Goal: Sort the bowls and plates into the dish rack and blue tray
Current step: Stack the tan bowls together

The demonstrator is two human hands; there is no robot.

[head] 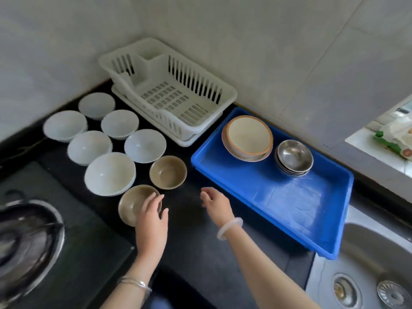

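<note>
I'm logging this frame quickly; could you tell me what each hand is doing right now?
Left hand: open, fingers over the near brown bowl, not gripping it.
Right hand: open, holding nothing.

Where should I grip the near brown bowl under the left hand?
Pinch the brown bowl by its right rim, coming from above. It sits upright and open, the left hand is already over that edge, and a white bowl crowds its far-left side.
</note>
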